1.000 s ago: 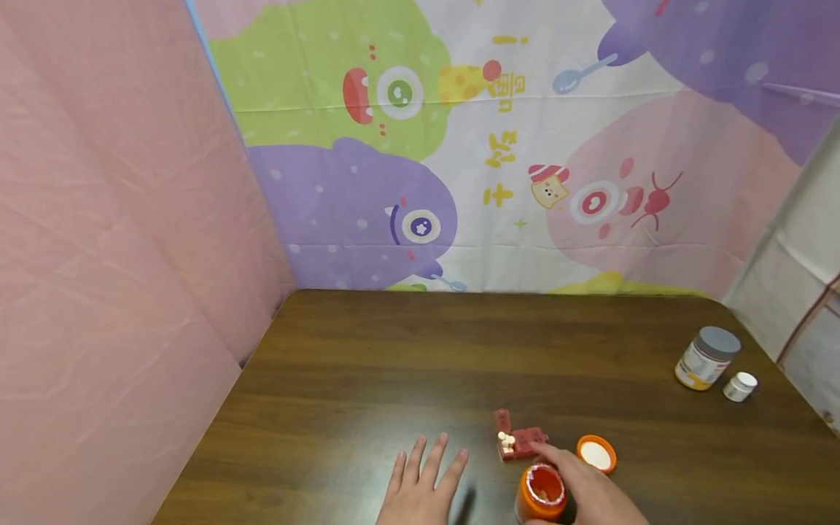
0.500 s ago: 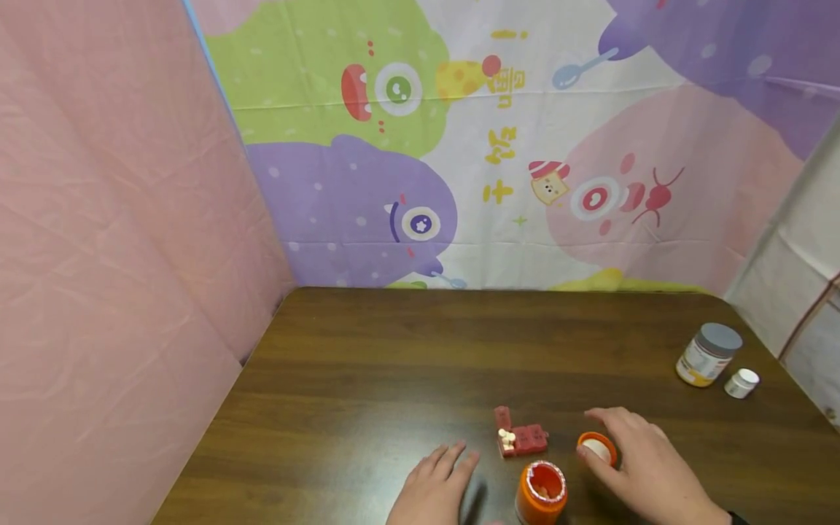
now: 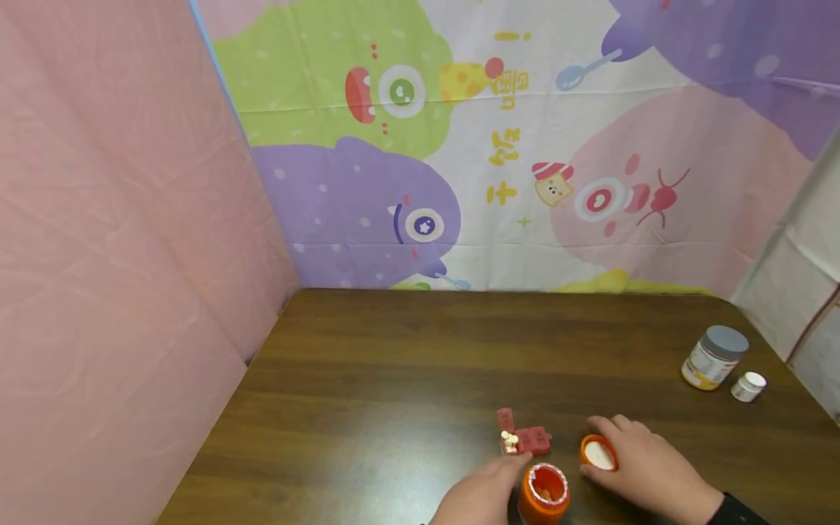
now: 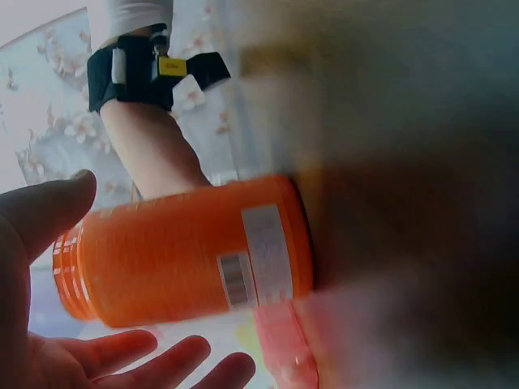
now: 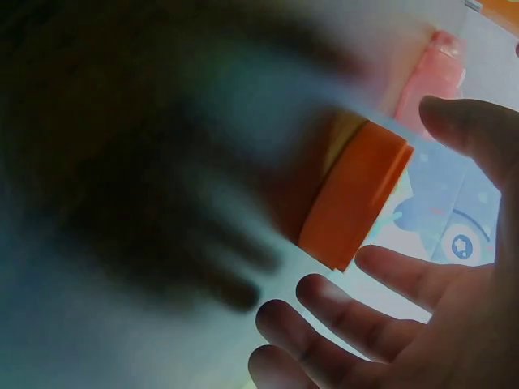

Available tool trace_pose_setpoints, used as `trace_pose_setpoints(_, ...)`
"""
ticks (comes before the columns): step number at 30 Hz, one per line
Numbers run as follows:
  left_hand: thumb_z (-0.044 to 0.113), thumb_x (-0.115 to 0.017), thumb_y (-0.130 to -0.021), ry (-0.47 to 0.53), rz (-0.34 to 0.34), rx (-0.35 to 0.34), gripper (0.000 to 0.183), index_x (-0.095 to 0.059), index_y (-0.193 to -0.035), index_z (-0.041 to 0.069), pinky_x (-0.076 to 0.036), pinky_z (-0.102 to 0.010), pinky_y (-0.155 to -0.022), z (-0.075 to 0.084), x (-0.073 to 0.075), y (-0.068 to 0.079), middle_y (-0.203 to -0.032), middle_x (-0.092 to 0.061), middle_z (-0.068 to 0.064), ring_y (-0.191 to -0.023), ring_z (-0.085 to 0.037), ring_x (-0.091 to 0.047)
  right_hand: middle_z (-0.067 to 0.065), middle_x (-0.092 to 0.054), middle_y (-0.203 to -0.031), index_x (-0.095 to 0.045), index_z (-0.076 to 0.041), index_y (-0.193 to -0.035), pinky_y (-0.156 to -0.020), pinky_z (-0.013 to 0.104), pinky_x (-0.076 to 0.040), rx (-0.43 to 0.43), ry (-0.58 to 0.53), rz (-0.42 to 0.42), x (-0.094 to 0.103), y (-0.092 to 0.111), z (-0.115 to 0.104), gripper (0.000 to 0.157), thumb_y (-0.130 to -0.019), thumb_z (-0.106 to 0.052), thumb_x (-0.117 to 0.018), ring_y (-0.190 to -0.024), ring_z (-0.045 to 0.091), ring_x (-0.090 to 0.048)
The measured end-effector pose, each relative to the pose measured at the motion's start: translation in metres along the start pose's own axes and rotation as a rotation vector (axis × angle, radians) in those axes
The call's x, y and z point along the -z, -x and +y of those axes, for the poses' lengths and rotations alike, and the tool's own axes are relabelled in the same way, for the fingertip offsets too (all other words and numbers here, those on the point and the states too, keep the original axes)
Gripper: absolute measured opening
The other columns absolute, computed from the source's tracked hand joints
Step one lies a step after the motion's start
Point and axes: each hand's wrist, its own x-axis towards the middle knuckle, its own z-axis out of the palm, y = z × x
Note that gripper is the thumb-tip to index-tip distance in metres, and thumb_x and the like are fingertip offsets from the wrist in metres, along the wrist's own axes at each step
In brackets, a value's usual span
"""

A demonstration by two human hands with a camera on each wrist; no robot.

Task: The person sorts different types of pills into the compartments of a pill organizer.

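An uncapped orange bottle with pills inside stands upright at the table's front. Beside it on the left is my left hand; in the left wrist view its thumb and fingers spread about the bottle with gaps visible. My right hand arches around the orange lid, which lies with its white inside up. In the right wrist view the thumb is apart from the lid, while one fingertip is close to its edge; contact is unclear. Behind the bottle, a red pill organizer has one lid raised over pale tablets.
A jar with a grey cap and a small white-capped bottle stand at the right side of the brown wooden table. A cartoon-print cloth hangs behind, and a pink one at the left.
My right hand has left the orange bottle and moved right to the lid. My left hand has moved right, up to the bottle's side.
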Motion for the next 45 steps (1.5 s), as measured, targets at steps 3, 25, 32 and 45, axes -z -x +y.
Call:
trace_pose_setpoints(3,0.057,-0.077,-0.069,0.031,-0.044,0.039,0.082,-0.051,-0.139,0.023,-0.05,-0.028,-0.087,0.007,0.0,-0.008,-0.131,-0.056,0.01,-0.111,-0.006,-0.052,0.002,-0.061,-0.098,-0.062,-0.015,-0.121,-0.068,0.04,-0.05,0.008,0.014,-0.019,-0.003,-0.001,0.0,0.069,-0.072,-0.062,-0.072,-0.08,0.015,-0.053)
trace_pose_setpoints(25,0.049,-0.082,-0.069,0.3,-0.091,0.121,0.052,-0.064,-0.114,0.03,-0.054,-0.031,-0.075,0.006,-0.008,-0.02,-0.098,-0.065,0.019,-0.081,0.001,-0.058,-0.008,-0.055,-0.103,-0.057,-0.026,-0.126,-0.061,0.024,-0.047,0.129,-0.359,0.12,0.019,0.006,-0.03,0.04,-0.09,-0.042,-0.066,-0.074,0.005,-0.049)
trace_pose_setpoints(32,0.049,-0.082,-0.069,0.243,-0.067,0.116,0.052,-0.064,-0.115,0.032,-0.054,-0.03,-0.072,0.007,-0.007,-0.019,-0.097,-0.066,0.019,-0.079,0.001,-0.058,-0.006,-0.055,-0.107,-0.054,-0.027,-0.123,-0.057,0.022,-0.052,0.399,-0.543,0.229,0.034,0.023,-0.06,0.042,-0.087,-0.023,-0.074,-0.073,0.004,-0.052)
trace_pose_setpoints(45,0.051,-0.077,-0.075,0.282,-0.113,0.144,0.042,-0.065,-0.111,0.032,-0.054,-0.03,-0.07,0.006,-0.009,-0.019,-0.094,-0.065,0.019,-0.072,0.0,-0.056,-0.004,-0.062,-0.116,-0.045,-0.029,-0.086,-0.071,0.03,-0.056,0.474,-0.47,0.181,0.025,0.031,-0.064,0.034,-0.08,-0.043,-0.076,-0.095,0.011,-0.058)
